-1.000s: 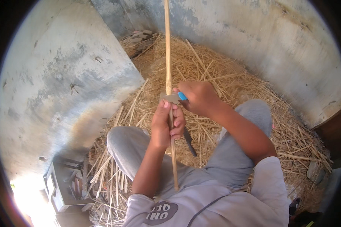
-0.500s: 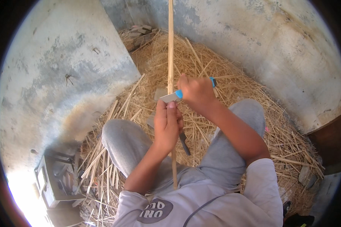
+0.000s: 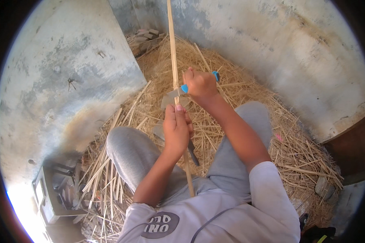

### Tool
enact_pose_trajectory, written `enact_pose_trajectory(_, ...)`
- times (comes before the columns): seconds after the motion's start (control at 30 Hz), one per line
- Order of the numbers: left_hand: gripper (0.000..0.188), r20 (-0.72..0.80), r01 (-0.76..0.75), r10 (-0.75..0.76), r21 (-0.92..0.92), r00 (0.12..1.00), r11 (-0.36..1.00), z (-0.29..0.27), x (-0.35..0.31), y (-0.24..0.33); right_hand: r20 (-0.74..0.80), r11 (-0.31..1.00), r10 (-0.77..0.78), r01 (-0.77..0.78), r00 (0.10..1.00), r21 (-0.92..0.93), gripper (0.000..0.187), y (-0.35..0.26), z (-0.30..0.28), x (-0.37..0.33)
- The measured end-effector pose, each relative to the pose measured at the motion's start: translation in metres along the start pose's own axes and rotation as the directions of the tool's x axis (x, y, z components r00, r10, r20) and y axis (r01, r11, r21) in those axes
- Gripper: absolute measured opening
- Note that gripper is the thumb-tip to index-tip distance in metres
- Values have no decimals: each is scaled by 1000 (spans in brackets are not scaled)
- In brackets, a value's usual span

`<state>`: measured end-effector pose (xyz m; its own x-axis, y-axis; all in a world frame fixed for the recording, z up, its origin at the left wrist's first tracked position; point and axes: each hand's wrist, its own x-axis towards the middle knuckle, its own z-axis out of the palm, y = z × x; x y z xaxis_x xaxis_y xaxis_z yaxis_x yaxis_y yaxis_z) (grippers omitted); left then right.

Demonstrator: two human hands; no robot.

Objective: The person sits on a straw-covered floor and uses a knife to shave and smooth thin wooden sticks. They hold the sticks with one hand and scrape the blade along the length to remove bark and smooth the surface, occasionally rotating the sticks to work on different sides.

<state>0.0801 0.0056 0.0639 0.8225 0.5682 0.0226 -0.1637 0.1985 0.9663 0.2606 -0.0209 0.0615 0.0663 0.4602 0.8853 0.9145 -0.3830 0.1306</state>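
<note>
A long, pale strip of wood or bamboo (image 3: 173, 48) stands lengthwise before me, from the far wall down to my lap. My left hand (image 3: 177, 128) is closed around its middle, thumb on top. Just beyond that thumb, the blade of a knife (image 3: 174, 93) crosses the strip and touches it. My right hand (image 3: 201, 84) grips the knife's blue handle, whose dark-capped end sticks out to the right. Behind my left hand, between my legs, shows a dark handle-like piece (image 3: 194, 154); whatever it joins is partly hidden.
Shavings and split strips (image 3: 227, 117) cover the floor around my legs. A weathered wall (image 3: 284, 60) curves around the far side, and a slab-like wall (image 3: 77, 52) stands at the left. A grey frame-like box (image 3: 48, 198) sits low left. Broken bricks (image 3: 146, 35) are piled far back.
The knife blade has moved along the strip, away from my left thumb. The strip's far end has swung left. The whole view has shifted slightly.
</note>
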Motion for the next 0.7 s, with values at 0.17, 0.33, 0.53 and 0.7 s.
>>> enact_pose_trajectory(0.17, 26, -16, -29, 29, 10, 999, 1000, 1, 0, 1, -50, 1000, 24, -24, 998, 13, 23, -2, 8, 9)
enact_pose_trajectory(0.33, 25, -34, -50, 49, -37, 998, 998, -5, 0, -2, 178, 937, 151, -198, 972, 288, 19, -18, 7, 14)
enact_pose_trajectory(0.53, 22, 5, 28, -28, -162, 1000, 986, -20, -11, -2, 786, 692, 139, -627, 602, 357, 16, -32, -21, 15)
enact_pose_trajectory(0.7, 22, 38, 78, -73, -156, 997, 985, -19, -22, -1, 284, 919, 24, -133, 959, 371, 16, -29, -25, 10)
